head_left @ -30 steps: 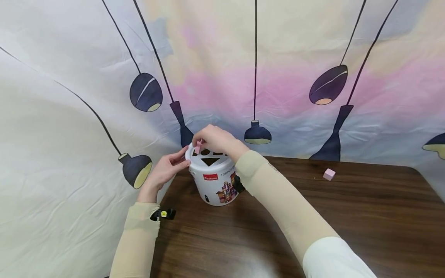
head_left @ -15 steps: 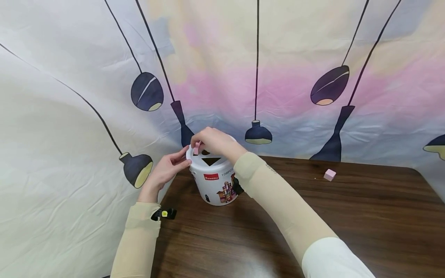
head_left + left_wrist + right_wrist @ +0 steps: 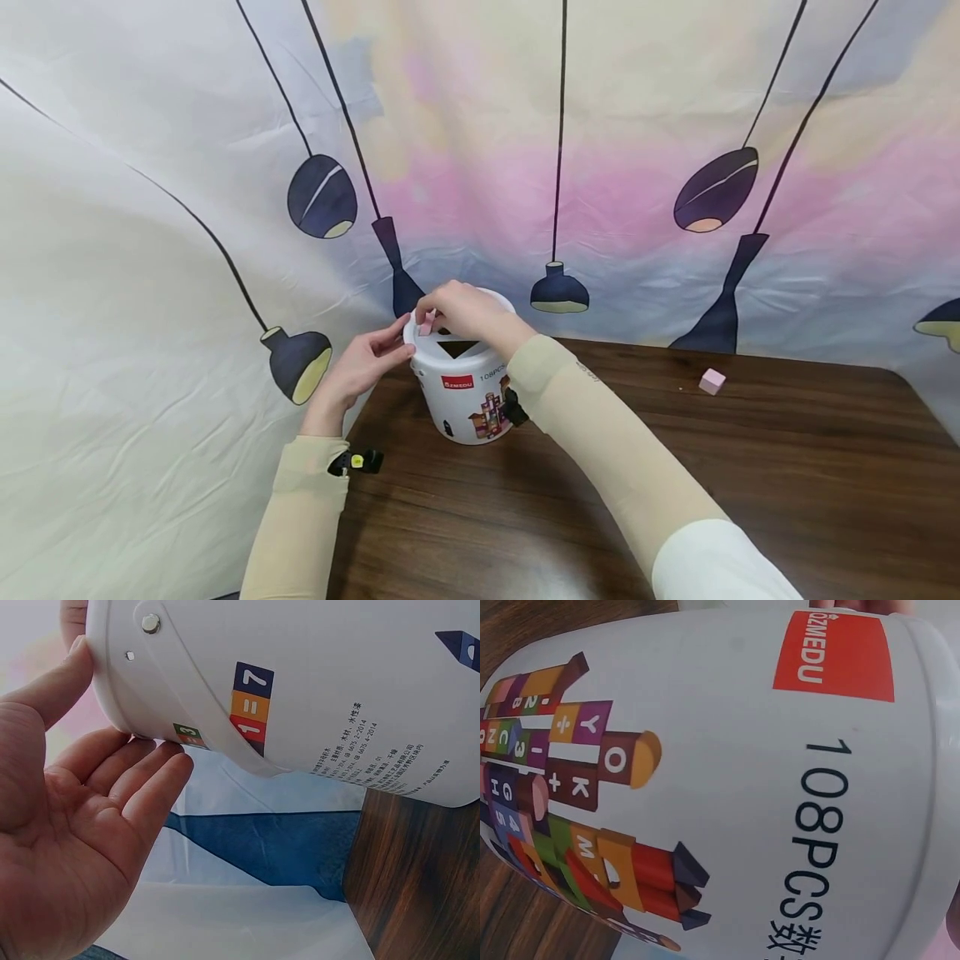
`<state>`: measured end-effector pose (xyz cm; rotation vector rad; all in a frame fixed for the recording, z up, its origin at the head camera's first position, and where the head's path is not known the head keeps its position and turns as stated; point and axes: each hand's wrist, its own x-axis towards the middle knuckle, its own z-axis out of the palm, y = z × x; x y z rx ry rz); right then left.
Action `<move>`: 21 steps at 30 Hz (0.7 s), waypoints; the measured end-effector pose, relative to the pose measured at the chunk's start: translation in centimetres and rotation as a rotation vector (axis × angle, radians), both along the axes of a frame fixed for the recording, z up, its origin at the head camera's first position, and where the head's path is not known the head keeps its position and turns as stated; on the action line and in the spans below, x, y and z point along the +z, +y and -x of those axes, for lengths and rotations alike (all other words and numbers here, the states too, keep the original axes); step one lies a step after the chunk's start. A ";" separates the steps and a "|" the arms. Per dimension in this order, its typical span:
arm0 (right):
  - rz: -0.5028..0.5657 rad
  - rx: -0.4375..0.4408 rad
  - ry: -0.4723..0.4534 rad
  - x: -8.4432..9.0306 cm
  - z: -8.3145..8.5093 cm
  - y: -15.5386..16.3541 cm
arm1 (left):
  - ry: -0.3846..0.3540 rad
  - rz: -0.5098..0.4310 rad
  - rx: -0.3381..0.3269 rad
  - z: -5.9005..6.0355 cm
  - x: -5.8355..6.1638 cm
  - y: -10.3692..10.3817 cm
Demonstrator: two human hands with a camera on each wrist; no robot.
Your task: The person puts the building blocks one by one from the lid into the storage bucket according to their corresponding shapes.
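White bucket (image 3: 727, 780) reads "OZMEDU 108PCS".

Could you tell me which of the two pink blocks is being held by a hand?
The pink block over the white bucket's lid, pinched by the right hand; the other pink block lies untouched on the table.

A dark wood-grain table (image 3: 750, 467) stands against a wrinkled fabric backdrop (image 3: 525, 125) printed with hanging dark lamps over pink, cream and blue washes. The light seems soft and even.
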<state>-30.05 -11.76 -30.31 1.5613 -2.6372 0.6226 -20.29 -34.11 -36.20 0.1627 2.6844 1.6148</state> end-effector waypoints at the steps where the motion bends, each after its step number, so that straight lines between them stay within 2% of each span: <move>1: 0.002 -0.001 -0.002 0.0 0.0 0.1 | -0.001 -0.004 0.001 0.0 0.0 0.0; 6: 0.005 -0.013 -0.035 -0.2 0.3 0.6 | 0.007 -0.007 -0.009 0.0 0.1 -0.1; 13: 0.072 -0.029 -0.075 -0.9 0.3 1.6 | 0.016 0.008 -0.008 -0.2 0.3 -0.1; 21: 0.094 -0.040 -0.082 -0.9 0.4 2.5 | 0.014 0.003 -0.009 -0.2 0.4 0.2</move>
